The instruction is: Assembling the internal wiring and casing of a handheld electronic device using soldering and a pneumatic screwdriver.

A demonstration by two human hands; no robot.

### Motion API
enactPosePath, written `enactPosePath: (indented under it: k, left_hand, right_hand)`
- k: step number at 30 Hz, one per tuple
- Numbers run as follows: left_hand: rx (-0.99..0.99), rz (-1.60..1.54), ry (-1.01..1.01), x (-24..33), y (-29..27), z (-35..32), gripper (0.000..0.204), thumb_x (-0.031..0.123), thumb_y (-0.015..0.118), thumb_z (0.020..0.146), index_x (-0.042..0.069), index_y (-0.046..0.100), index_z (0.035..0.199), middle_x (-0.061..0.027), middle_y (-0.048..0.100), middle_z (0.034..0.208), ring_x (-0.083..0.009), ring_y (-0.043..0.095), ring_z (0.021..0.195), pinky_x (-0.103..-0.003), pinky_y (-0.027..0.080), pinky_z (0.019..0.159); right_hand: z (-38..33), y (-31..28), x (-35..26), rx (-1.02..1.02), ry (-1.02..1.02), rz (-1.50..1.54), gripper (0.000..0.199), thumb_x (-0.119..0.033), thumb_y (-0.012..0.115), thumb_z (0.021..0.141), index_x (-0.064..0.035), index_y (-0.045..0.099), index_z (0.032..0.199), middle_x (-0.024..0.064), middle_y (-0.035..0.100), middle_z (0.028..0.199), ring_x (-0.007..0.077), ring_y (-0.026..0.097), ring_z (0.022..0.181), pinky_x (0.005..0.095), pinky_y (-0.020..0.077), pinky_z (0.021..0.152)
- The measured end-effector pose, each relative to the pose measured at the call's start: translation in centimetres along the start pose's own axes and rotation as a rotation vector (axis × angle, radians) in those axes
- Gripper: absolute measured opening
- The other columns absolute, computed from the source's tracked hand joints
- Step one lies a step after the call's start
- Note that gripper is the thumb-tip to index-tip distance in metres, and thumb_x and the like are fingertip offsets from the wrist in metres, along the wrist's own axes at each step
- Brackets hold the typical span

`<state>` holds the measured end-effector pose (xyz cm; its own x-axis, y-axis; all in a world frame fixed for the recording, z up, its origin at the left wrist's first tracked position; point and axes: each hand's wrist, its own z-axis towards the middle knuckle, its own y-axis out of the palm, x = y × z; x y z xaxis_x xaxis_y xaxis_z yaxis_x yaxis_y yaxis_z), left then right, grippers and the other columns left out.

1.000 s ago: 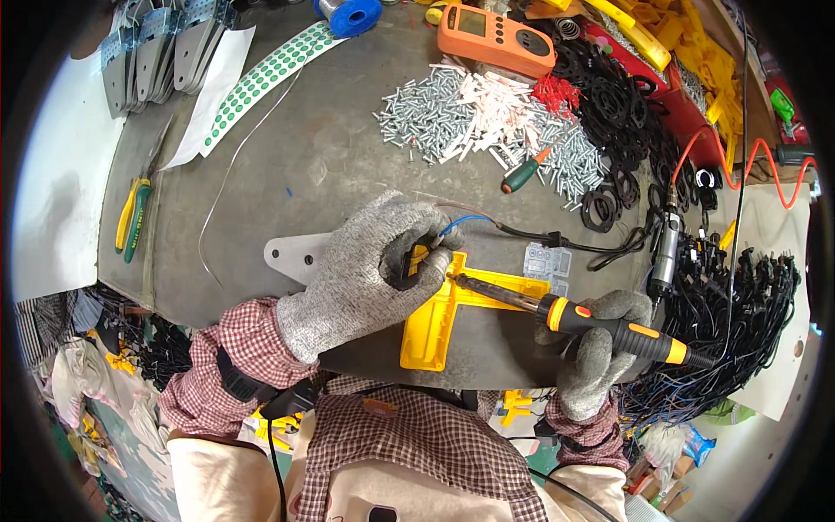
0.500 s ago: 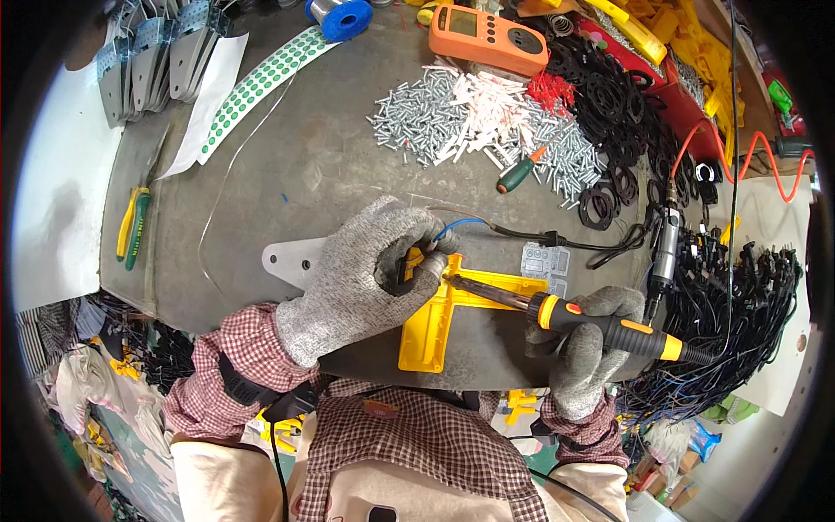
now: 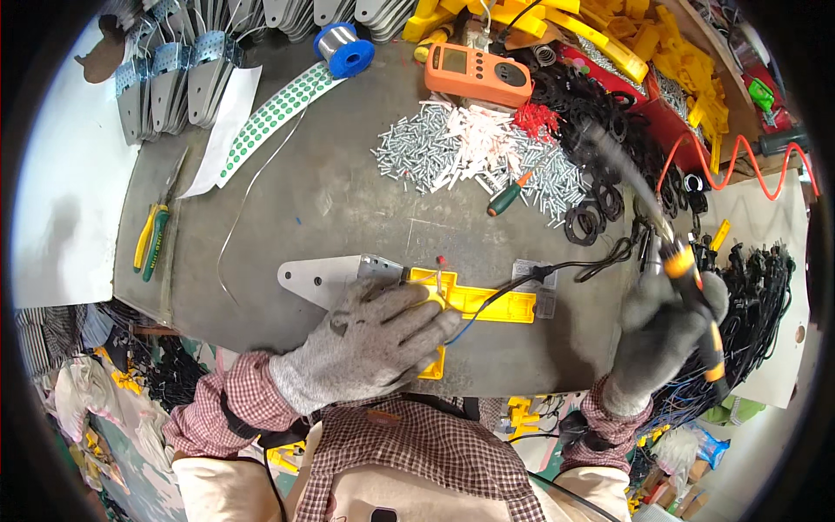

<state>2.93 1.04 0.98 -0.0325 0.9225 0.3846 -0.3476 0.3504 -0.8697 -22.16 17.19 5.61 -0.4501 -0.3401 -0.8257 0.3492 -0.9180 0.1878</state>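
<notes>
My left hand (image 3: 370,339), in a grey glove, lies with its fingers stretched out over a yellow T-shaped plastic housing (image 3: 504,304), hiding its middle. A grey metal blade (image 3: 315,277) with holes joins the housing's left end. From the fingertips a black cable (image 3: 570,264) runs off to the right, with its blue wire (image 3: 467,327) loose beside the housing. A small red piece (image 3: 441,260) stands at the housing's upper edge. On the right, my gloved right hand (image 3: 665,322) is closed around a soldering iron (image 3: 678,261), its tip raised and smeared by motion.
Loose screws (image 3: 417,148), white sleeves and black rings (image 3: 583,224) are heaped behind, near an orange multimeter (image 3: 478,74) and a green screwdriver (image 3: 506,197). Pliers (image 3: 151,239) lie at left; a solder spool (image 3: 346,50) is at the back. Bundled black cables (image 3: 761,304) hang at right.
My right hand has swung the soldering iron away from the housing, up and to the right. My left hand has opened out of its pinch and lowered flat over the housing, which has turned slightly.
</notes>
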Motion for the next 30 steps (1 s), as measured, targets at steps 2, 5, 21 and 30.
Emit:
enactPosePath:
  k: [2,5,21,30]
  left_hand:
    - [-0.12,-0.031,-0.058,0.0,-0.3,-1.0,0.051,0.019,0.074,0.078,0.015,0.066,0.129,-0.0032,0.07,0.117,-0.0275,0.061,0.116,-0.052,0.037,0.107]
    - [-0.067,-0.07,-0.038,0.3,-0.2,-1.3,0.055,0.016,0.072,0.076,0.015,0.065,0.131,-0.0028,0.071,0.118,-0.0275,0.061,0.117,-0.053,0.036,0.108]
    - [0.089,0.231,0.062,1.6,1.4,-2.0,0.04,0.02,0.068,0.079,0.024,0.073,0.118,0.0049,0.064,0.099,-0.0184,0.059,0.099,-0.049,0.043,0.098]
    - [0.142,0.226,0.023,1.7,1.8,-2.4,0.04,0.018,0.069,0.077,0.026,0.073,0.116,0.0049,0.065,0.102,-0.0195,0.06,0.099,-0.048,0.043,0.093]
  right_hand:
    - [0.0,0.9,0.1,-0.468,0.018,-0.124,0.026,-0.024,0.058,0.101,-0.008,0.048,0.118,0.0164,0.069,0.097,0.0231,0.069,0.078,0.0349,0.056,0.067]
    - [-1.1,4.0,0.3,-0.864,-0.02,-0.239,0.01,-0.006,0.064,0.089,-0.0046,0.062,0.098,0.0153,0.067,0.102,0.0255,0.066,0.094,0.0372,0.0538,0.08]
    - [-3.3,6.7,3.6,-1.218,0.08,-0.281,0.039,0.0,0.069,0.085,-0.0081,0.054,0.12,0.0179,0.062,0.124,0.0316,0.065,0.108,0.0392,0.0511,0.095]
    - [-2.7,7.4,5.3,-1.483,-0.18,-0.428,0.033,-0.013,0.073,0.081,-0.013,0.064,0.113,0.0143,0.064,0.118,0.0373,0.055,0.118,0.0476,0.0425,0.104]
